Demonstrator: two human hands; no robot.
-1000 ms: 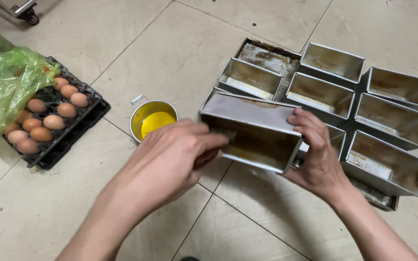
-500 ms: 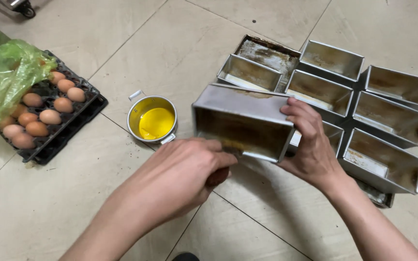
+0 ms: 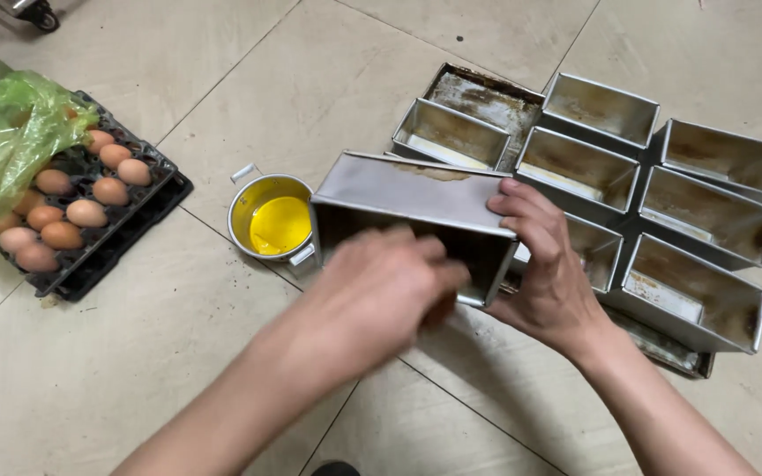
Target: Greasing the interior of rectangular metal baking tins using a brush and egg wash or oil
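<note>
Fingers of right hand: curled over the top wall of a metal loaf tin, gripping its end, tin tipped on its side, mouth facing 6 o'clock. Left hand: blurred, loosely curled at the tin's mouth; whether it holds anything, cannot tell. Versus 0.5 s earlier: left hand has risen toward 12 o'clock, now covering the opening. Small pot of yellow liquid: touching the tin at 9 o'clock. Egg tray under green bag: far 9 o'clock. 7 empty tins on a baking tray: 1 to 3 o'clock.
</note>
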